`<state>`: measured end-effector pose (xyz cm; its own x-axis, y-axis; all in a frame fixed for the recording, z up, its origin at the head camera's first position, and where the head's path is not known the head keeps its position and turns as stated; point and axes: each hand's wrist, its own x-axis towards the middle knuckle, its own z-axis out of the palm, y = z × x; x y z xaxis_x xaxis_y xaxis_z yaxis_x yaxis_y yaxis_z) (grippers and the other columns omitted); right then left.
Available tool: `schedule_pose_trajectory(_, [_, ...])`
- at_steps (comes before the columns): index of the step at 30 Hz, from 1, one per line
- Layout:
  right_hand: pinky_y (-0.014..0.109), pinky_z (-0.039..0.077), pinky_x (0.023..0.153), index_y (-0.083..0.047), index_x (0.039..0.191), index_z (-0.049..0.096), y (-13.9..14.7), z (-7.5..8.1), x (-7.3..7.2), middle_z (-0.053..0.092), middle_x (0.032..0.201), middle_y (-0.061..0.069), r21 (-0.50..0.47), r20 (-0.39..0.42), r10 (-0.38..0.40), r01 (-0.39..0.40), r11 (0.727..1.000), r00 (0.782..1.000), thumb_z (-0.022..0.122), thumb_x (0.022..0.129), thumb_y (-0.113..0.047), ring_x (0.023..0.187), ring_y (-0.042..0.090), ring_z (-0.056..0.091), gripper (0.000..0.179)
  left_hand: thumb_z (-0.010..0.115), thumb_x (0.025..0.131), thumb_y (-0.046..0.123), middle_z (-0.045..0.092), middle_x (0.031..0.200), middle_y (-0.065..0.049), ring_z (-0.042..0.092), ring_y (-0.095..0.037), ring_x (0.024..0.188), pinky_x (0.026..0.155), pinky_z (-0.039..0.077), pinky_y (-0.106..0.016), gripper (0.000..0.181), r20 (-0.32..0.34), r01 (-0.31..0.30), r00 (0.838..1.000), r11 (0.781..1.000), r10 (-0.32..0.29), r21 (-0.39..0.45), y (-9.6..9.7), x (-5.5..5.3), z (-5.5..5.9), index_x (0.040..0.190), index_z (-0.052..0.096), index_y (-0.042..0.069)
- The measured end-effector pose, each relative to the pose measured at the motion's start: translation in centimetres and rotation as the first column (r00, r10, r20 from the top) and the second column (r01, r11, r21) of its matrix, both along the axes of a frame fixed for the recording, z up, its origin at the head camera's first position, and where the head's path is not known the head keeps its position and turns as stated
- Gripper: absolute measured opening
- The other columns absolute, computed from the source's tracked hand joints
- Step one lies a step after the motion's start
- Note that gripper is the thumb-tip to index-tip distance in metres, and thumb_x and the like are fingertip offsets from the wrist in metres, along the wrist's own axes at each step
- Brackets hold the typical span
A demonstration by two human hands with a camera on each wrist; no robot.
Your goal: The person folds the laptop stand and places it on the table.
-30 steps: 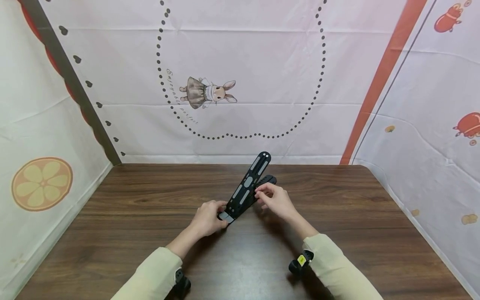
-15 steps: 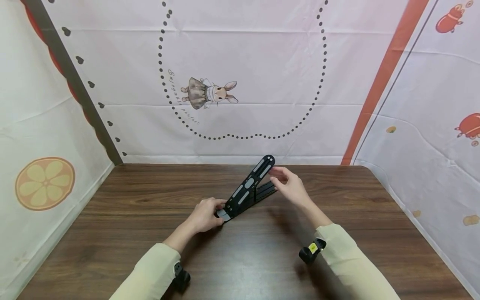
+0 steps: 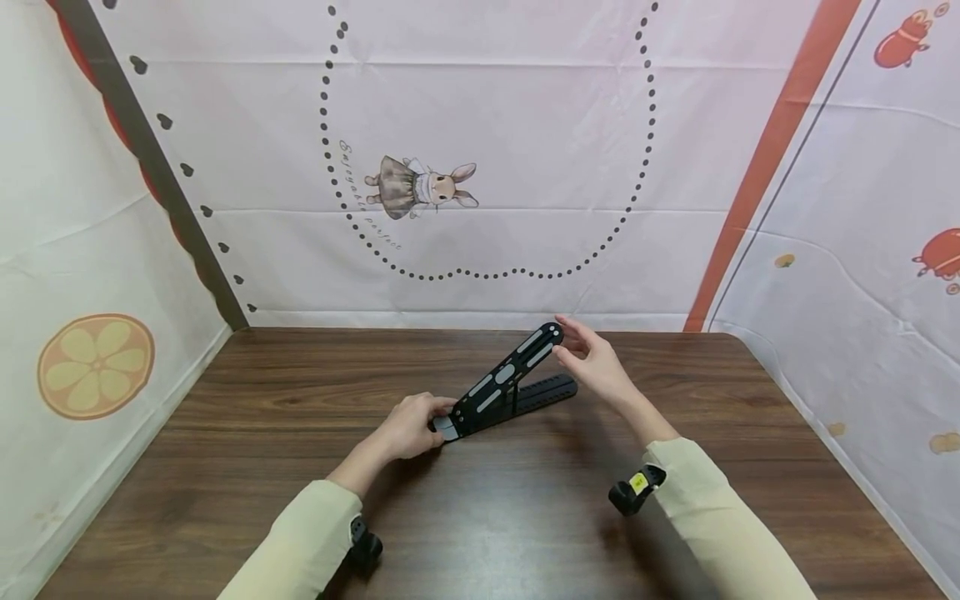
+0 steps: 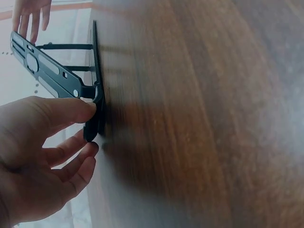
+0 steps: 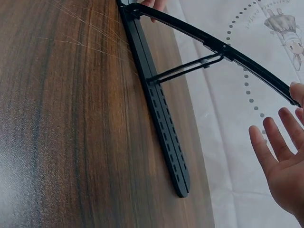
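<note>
A black folding stand (image 3: 504, 373) with grey pads stands on the wooden table, its upper arm raised at an angle over a slotted base (image 5: 167, 135). Thin struts (image 5: 187, 67) join the two parts. My left hand (image 3: 408, 427) grips the hinge end at the grey pad, thumb on one side and fingers on the other, as the left wrist view (image 4: 47, 152) shows. At the raised tip, my right hand (image 3: 596, 362) holds the arm's end between thumb and index finger. Its other fingers (image 5: 280, 140) are spread and straight, apart from the stand.
The brown wooden table (image 3: 480, 525) reaches back to a printed white cloth (image 3: 525, 167) with a rabbit figure and dotted line. Similar cloth hangs on both sides. A small black camera (image 3: 637, 487) sits on the right wrist, another (image 3: 365, 546) on the left.
My right hand has moved right from beside the struts to the upper arm's tip. The stand has swung clockwise, and its tip now sits lower and further right. The left hand keeps its hold.
</note>
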<state>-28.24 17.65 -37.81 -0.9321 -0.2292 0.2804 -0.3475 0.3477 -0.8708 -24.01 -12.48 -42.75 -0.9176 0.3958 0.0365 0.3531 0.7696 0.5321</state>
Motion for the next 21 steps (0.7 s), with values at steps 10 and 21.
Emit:
schedule_pose_trajectory(10, [0.017,0.048,0.076,-0.009,0.135,0.045,0.34,0.29,-0.12,0.053,0.129,0.015,0.029,-0.019,0.003,-0.002,1.000,1.000,0.060,0.089,-0.011,0.109,0.030,0.056,0.048,0.069,0.075,0.003,0.061,0.105,-0.004,0.055,-0.017,0.090,0.076,0.047,-0.035,0.048,0.001,0.009,1.000,1.000,-0.009,0.006,-0.35,-0.23,-0.11,0.122,0.059,0.010])
schedule_pose_trajectory(21, [0.014,0.048,0.076,-0.001,0.131,0.046,-0.03,0.02,-0.26,0.055,0.126,0.020,-0.060,-0.009,0.019,-0.019,0.998,1.000,0.060,0.088,-0.006,0.111,0.033,0.053,0.046,0.073,0.073,0.014,0.061,0.101,-0.003,0.054,-0.014,0.085,0.071,0.046,-0.032,0.041,-0.052,-0.083,0.995,0.996,0.081,-0.040,-0.19,0.45,-0.36,0.113,0.065,0.014])
